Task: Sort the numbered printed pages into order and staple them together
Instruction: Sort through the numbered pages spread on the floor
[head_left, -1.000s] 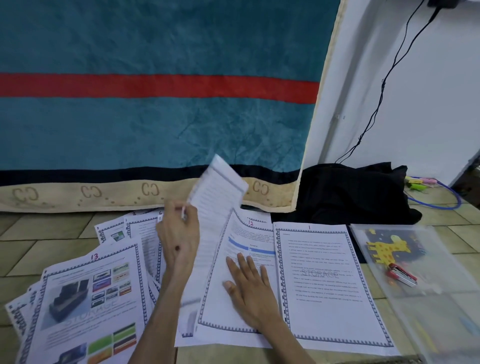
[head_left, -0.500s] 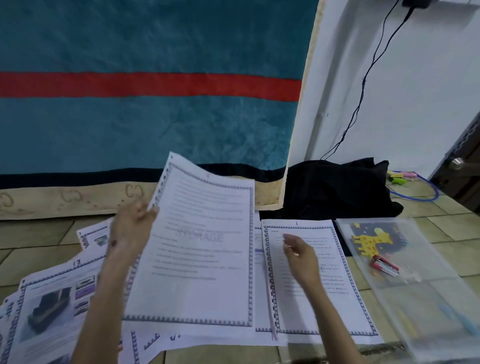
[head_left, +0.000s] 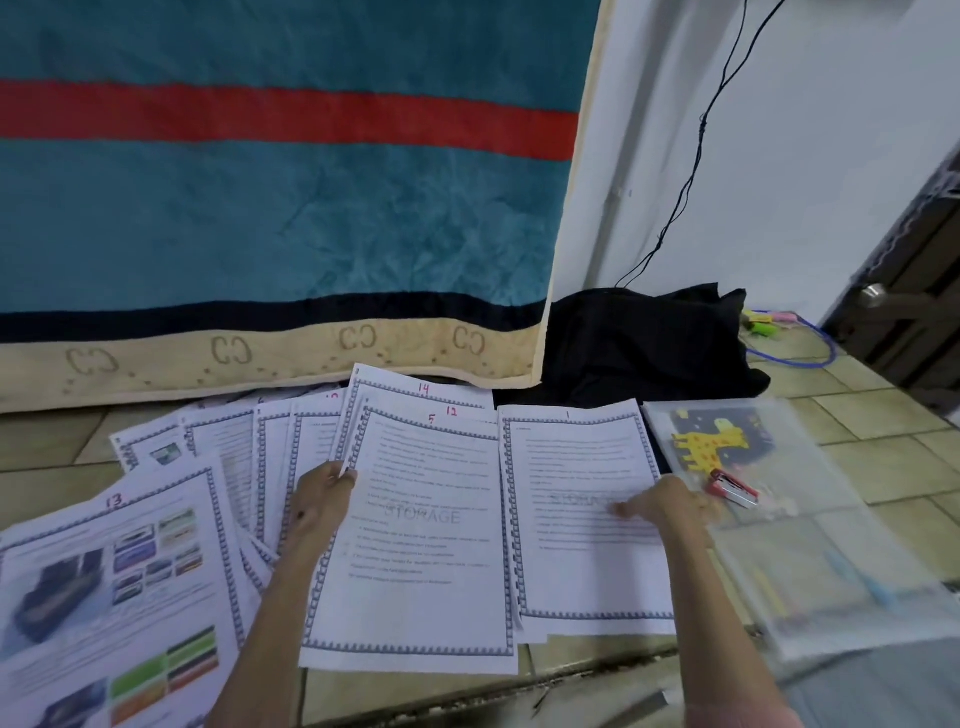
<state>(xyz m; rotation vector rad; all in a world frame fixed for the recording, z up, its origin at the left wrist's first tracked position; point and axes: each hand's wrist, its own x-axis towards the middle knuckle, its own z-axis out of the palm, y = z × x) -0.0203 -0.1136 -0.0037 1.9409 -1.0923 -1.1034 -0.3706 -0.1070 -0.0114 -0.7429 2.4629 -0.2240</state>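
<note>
Two hands apart: left hand (head_left: 321, 500) pinching page 5 (head_left: 421, 540), right hand (head_left: 670, 506) flat, fingers straight, on page 1 (head_left: 582, 519).

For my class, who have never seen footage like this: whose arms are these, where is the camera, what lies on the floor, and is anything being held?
No machine here: a person wears one wide-angle camera on the head, looking forward and down, so the two arms reaching in from the bottom are their own. The left hand pinches the left edge of the page marked 5, which lies on a loose spread of pages; 12 and 14 peek out behind it, and the picture page marked 13 lies further left. The right hand rests with fingers flat on the page marked 1. Further right, a red stapler sits on a clear plastic folder. All of this lies on the tiled floor.
</note>
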